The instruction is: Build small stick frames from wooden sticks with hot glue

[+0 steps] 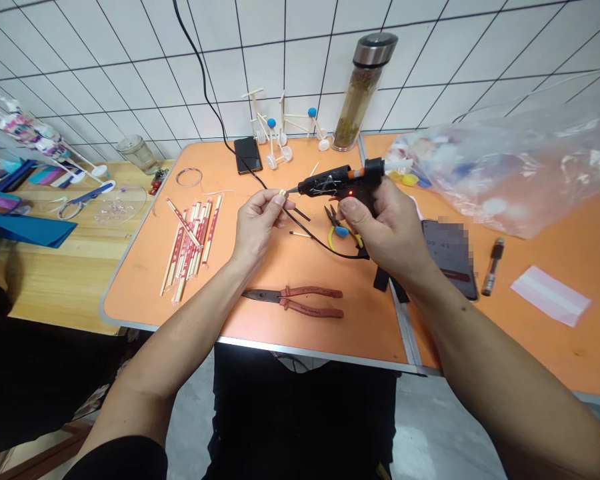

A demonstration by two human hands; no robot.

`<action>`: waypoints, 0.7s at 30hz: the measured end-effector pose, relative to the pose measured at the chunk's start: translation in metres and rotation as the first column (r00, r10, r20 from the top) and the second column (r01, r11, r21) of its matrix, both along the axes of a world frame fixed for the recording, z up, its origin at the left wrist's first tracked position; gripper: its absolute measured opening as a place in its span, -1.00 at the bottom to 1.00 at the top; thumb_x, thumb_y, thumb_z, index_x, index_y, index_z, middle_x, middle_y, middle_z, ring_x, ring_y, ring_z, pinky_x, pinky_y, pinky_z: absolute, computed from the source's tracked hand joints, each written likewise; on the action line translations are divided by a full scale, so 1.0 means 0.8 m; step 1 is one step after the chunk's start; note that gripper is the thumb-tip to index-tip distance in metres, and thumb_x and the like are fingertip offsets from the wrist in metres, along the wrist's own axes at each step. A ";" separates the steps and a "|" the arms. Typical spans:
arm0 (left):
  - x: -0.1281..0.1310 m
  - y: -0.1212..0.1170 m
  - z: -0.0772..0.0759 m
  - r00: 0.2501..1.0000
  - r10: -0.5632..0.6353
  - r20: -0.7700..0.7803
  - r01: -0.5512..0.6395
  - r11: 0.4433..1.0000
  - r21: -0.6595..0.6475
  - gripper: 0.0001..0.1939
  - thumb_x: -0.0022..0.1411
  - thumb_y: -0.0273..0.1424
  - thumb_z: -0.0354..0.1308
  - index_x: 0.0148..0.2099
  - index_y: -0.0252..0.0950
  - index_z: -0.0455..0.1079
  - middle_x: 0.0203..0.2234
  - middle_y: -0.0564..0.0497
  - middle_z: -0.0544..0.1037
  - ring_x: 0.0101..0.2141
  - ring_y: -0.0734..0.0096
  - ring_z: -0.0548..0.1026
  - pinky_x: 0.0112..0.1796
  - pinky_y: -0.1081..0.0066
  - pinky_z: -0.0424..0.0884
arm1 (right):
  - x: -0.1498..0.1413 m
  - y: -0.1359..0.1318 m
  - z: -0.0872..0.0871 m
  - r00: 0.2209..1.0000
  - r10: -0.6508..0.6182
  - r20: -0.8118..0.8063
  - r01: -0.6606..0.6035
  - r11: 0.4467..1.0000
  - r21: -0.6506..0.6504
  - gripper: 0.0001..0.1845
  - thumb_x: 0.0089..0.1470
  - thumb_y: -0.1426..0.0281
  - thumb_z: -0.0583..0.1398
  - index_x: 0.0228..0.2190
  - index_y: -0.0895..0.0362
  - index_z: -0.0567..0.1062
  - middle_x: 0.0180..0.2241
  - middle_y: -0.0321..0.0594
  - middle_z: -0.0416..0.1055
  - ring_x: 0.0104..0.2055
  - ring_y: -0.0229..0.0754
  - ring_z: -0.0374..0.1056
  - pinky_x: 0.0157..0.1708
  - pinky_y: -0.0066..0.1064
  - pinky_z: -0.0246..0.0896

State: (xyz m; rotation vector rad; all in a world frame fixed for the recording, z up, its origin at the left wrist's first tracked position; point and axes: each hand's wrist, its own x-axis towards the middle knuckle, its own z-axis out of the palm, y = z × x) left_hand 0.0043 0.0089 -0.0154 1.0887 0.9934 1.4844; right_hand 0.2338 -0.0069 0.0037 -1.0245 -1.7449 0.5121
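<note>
Grasping a black glue gun (pixel 325 183) in the grip of the right hand (pixel 393 220); pinching a small pale piece (pixel 283 193) in the left hand (pixel 258 220), at the nozzle (pixel 293 191) over the bench (pixel 370 327), apparently for steadiness. With wrapped sticks (pixel 196 232) at left and pliers (pixel 281 297) near, probably set aside for room.

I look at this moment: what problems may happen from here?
Burn: the nozzle of the glue gun is right beside the fingertips of the left hand; its red light glows, so it may be hot.

Snag: the black cord runs close to the yellow-handled pliers and might catch, jerking the gun in the right hand.
</note>
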 end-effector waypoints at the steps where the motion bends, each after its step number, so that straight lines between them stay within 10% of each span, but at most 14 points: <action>1: 0.000 0.000 0.000 1.000 0.004 -0.003 -0.004 1.000 -0.003 -0.76 0.31 -0.20 0.52 -0.20 -0.23 0.61 -0.38 0.03 0.71 -0.48 0.57 0.49 -0.43 0.53 0.41 | 0.000 0.000 0.000 1.000 -0.001 0.002 0.001 1.000 0.002 -0.44 0.41 -0.18 0.23 -0.01 0.05 0.57 -0.29 -0.20 0.58 -0.25 0.00 0.56 -0.21 -0.12 0.52; 13: -0.007 0.004 -0.004 0.989 0.148 -0.026 -0.150 0.987 -0.054 -0.82 0.31 -0.20 0.50 -0.21 -0.18 0.67 -0.24 0.02 0.71 -0.39 0.54 0.49 -0.36 0.51 0.43 | 0.002 0.006 -0.003 0.995 0.017 -0.101 -0.028 0.994 -0.110 -0.56 0.36 -0.07 0.33 -0.03 0.02 0.59 -0.29 -0.18 0.58 -0.25 -0.02 0.54 -0.27 -0.18 0.49; 21: -0.008 0.007 -0.006 0.990 0.141 0.003 -0.141 0.989 -0.051 -0.82 0.25 -0.20 0.54 -0.21 -0.17 0.69 -0.28 0.04 0.68 -0.38 0.52 0.50 -0.38 0.52 0.40 | 0.041 0.064 -0.038 0.887 -0.302 -0.350 0.147 0.902 -0.407 -0.57 0.17 0.14 0.44 -0.05 -0.02 0.42 -0.43 -0.39 0.41 -0.52 -0.23 0.33 -0.55 -0.40 0.22</action>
